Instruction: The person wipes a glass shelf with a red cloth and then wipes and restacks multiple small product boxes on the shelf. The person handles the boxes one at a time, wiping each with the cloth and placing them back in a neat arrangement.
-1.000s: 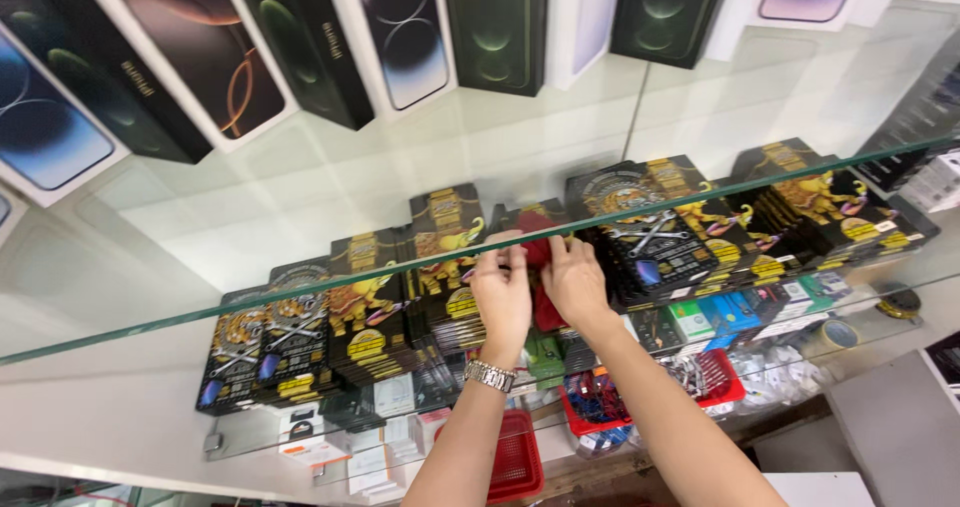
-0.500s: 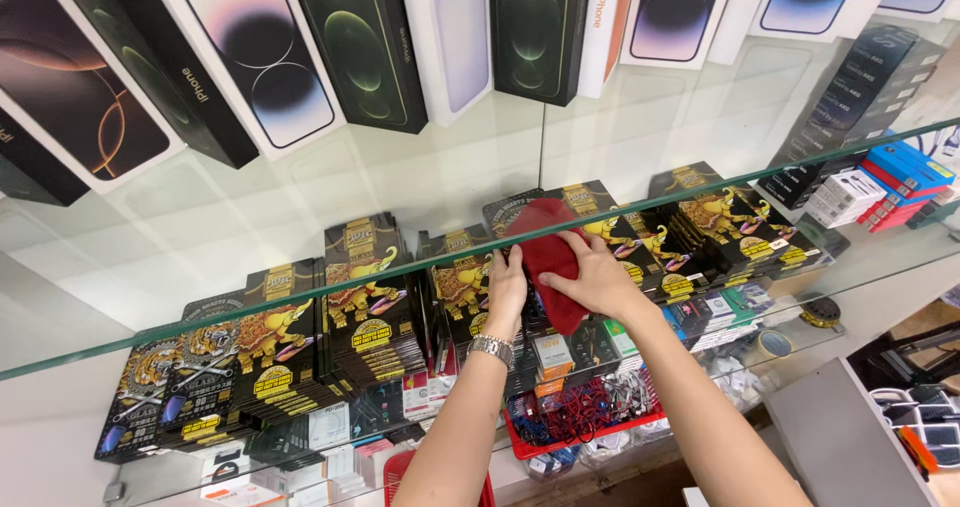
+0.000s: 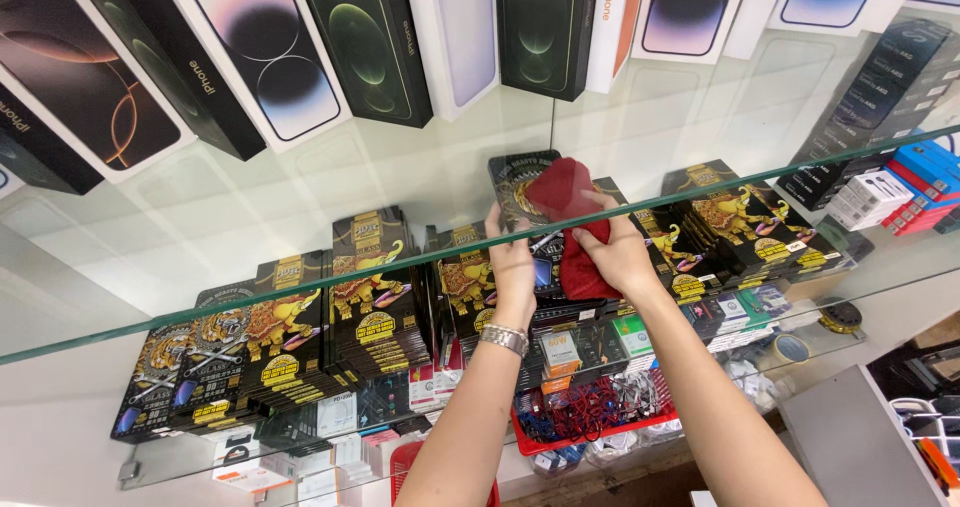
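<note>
Two hands: both are raised to one small dark box (image 3: pixel 522 182) lifted off the glass shelf (image 3: pixel 250 232), tilted face-up toward the camera, seemingly so its printed front can be reached.
Red cloth: a crumpled red cloth (image 3: pixel 572 229) lies over the right part of the box and hangs below it, bunched so a pad of fabric sits against the box front.
Right hand: the right hand (image 3: pixel 618 255) has its grip closed around the cloth, fingers pinching the fabric and pressing it onto the box.
Left hand: the left hand (image 3: pixel 512 267) holds the box from the lower left edge, thumb and fingers pinched on it, likely to steady it against the cloth's push; a metal wristwatch (image 3: pixel 504 339) sits on that wrist.
Where the box is: in the air just above the shelf, between the two rows of goods, apart from its stack.
Neighbouring stacks: black-and-gold boxes (image 3: pixel 375 297) with animal pictures lie in overlapping rows along the shelf, fronts up, probably for display.
Back row: tall phone boxes (image 3: pixel 365 42) lean against the wall behind.
Lower shelf: seen through the glass, a red tray of cables (image 3: pixel 590 417) and small packets.
Right side: blue and red packets (image 3: pixel 925 182) stacked near the edge.
</note>
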